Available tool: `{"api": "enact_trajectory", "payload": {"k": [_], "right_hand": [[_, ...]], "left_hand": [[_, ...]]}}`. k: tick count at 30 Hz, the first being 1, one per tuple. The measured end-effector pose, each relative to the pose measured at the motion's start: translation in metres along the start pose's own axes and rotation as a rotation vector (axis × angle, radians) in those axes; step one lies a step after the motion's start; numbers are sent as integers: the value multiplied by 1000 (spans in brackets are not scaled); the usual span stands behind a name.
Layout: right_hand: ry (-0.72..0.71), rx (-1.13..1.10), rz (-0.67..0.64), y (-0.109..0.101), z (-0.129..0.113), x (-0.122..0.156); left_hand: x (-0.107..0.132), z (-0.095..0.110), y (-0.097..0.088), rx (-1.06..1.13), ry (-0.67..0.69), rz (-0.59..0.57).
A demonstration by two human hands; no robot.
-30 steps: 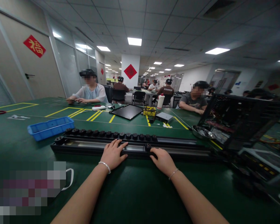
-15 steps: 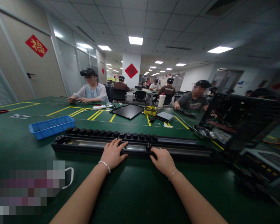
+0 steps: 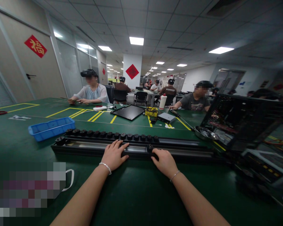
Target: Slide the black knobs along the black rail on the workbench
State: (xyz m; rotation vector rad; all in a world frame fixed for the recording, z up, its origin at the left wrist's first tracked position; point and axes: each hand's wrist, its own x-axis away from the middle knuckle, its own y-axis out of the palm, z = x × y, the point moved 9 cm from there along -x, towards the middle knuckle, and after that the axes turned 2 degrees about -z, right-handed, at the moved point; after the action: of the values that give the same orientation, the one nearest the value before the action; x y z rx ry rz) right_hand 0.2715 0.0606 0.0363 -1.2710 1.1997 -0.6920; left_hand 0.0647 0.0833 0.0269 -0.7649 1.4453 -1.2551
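Observation:
A long black power track (image 3: 85,150) with a shiny slot lies crosswise on the green table. My left hand (image 3: 114,154) rests on it left of the middle, palm down and fingers spread, holding nothing. On the slot sits one small black socket module (image 3: 150,147). The curled fingers of my right hand (image 3: 164,161) close on its right side, the thumb lower against the track's near edge. Behind stands a row of several similar modules (image 3: 109,135) along a second black rail. Another module (image 3: 60,140) sits at the track's left end.
A blue bin (image 3: 51,128) stands behind left. Rightward are an opened computer case (image 3: 245,122), a metal bowl (image 3: 205,134) and a power supply box (image 3: 269,166). A black panel (image 3: 128,112) lies farther back. Two people sit across the table, one handling a long tool (image 3: 175,112).
My hands and the socket module look unmoved. Across the table at right, the co-worker's hand and long tool have shifted left. The view has turned very slightly.

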Motion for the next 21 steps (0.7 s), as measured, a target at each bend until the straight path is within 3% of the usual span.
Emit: {"api": "enact_trajectory", "payload": {"k": [21], "right_hand": [[-9,-36,3,3,4,-3]], "left_hand": [[0,0,1,-11,8,13]]}}
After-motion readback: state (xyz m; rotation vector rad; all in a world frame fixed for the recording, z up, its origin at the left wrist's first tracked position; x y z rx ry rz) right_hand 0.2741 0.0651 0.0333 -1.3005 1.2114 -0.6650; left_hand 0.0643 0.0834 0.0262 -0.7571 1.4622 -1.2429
